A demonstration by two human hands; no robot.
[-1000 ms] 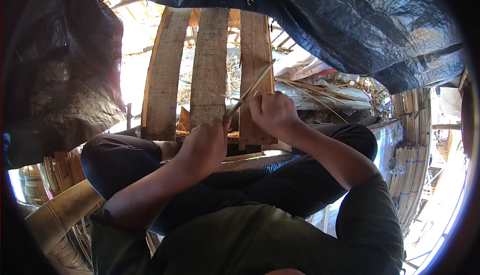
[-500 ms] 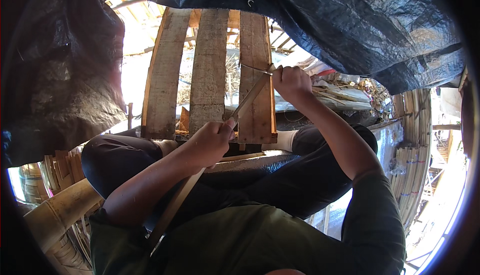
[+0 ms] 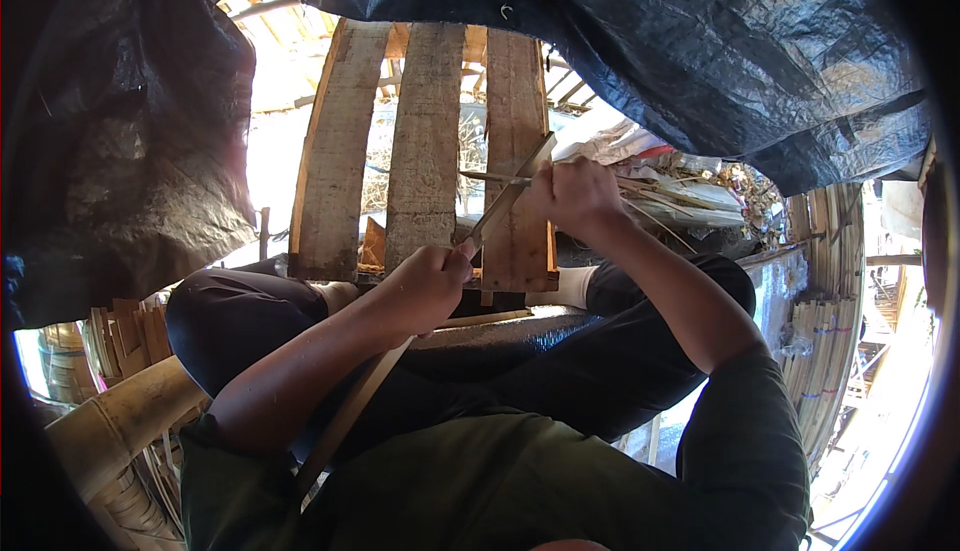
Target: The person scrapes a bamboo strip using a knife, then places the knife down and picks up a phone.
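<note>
My left hand (image 3: 428, 286) is closed around a long, flat bamboo strip (image 3: 497, 214). The strip slants from beside my left forearm up over the wooden slats to near my right hand. My right hand (image 3: 582, 191) is a fist on a thin knife (image 3: 490, 178), its handle hidden by the fingers. The narrow blade points left and lies across the upper part of the strip, a little below its far end. Behind both stand upright wooden slats (image 3: 425, 141), with gaps between them.
Dark plastic sheeting (image 3: 700, 61) hangs overhead and down the left side. A thick bamboo pole (image 3: 120, 426) lies at lower left. Bundled bamboo strips (image 3: 818, 351) stand at right, and scrap pieces (image 3: 680, 196) lie beyond my right hand. My crossed legs (image 3: 640, 351) sit below the slats.
My right hand and the knife have come down and nearer along the strip, so more of its far end shows beyond the blade. My left hand stays almost in place.
</note>
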